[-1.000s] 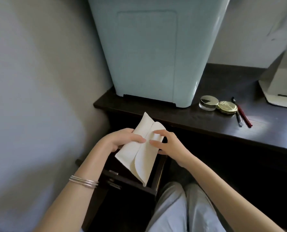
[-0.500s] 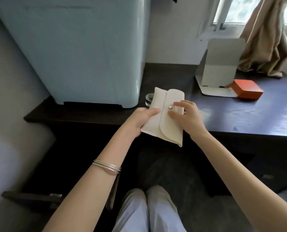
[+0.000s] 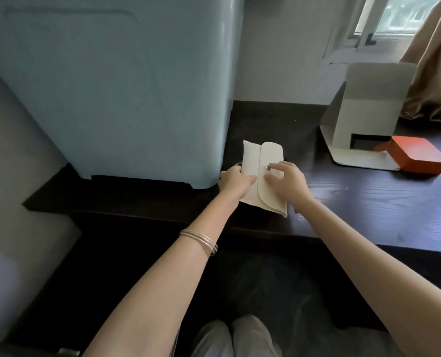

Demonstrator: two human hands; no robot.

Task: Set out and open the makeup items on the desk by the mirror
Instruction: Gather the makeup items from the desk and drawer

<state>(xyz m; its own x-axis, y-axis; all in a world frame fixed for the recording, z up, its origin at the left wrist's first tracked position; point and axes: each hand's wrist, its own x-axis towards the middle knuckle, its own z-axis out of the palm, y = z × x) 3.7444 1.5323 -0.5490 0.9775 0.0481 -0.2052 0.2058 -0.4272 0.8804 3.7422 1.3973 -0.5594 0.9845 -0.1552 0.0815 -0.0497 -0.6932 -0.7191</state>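
A big pale blue bin [image 3: 111, 86] stood on the left end of the dark counter [image 3: 368, 202], which filled most of the view. Further right sat an open grey cardboard box [image 3: 374, 112] with a small orange box [image 3: 417, 158] just beside it.

The cream pouch [image 3: 261, 173] was over the counter's front part, right next to the bin. It was in both hands, probably so it would not slide while being opened. I could not tell if it lay flat on the counter or was lifted a little.

The left hand [image 3: 236, 181] reached in from the left, and its fingers were curled round the pouch's left edge to keep it steady. The right hand [image 3: 287, 180] lay on the flap, its fingers bent, with the tips at the little metal snap [image 3: 267, 168]. It looked ready to pull the flap up. The flap was shut, so the opening was not yet done.
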